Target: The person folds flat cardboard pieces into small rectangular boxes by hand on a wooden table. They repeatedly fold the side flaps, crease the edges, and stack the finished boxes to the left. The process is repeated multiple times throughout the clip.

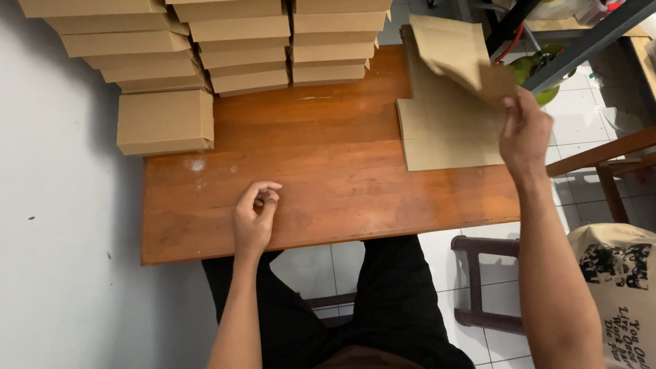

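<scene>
My right hand (523,132) is raised over the right end of the wooden table (324,141) and pinches a flat, unfolded brown cardboard box blank (451,51) by its lower corner, lifting it off a pile of flat cardboard blanks (439,139). My left hand (255,214) rests near the table's front edge with its fingers loosely curled and nothing in it. Stacks of folded brown cardboard boxes (240,38) stand along the far side of the table, and one folded box (166,121) sits in front of the left stack.
A grey wall (40,233) runs along the left. Metal shelf framing (584,35) and a wooden chair frame (626,154) stand at the right, above a white tiled floor. A printed cloth bag (654,290) hangs at the lower right. A dark stool (483,282) is beside my legs.
</scene>
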